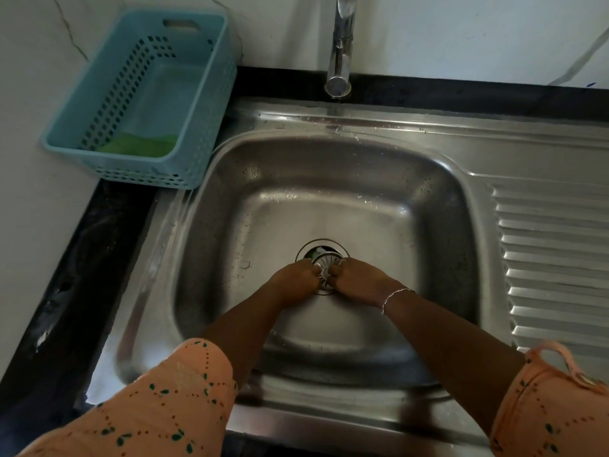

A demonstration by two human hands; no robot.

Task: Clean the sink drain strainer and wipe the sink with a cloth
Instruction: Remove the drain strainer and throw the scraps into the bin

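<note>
Strainer (324, 263): round, tilted in the drain, middle of the sink (329, 179) floor.
Left hand (293, 278): pinches its left edge.
Right hand (357, 278): pinches its right edge.
Cloth (138, 145): green, in the basket (197, 127).

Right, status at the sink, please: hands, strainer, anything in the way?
Hands: left hand and right hand pinch the strainer, tilted at the drain. No flow from tap, sink wet. Nothing blocking; green cloth in basket.

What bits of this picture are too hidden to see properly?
Head view:
- The strainer, near half: under the left hand and right hand holding it.
- What lies in the drain: pale bits, too small.
- The green thing in the basket: partly behind its wall.
- The tap: top cut off by the frame edge.
</note>
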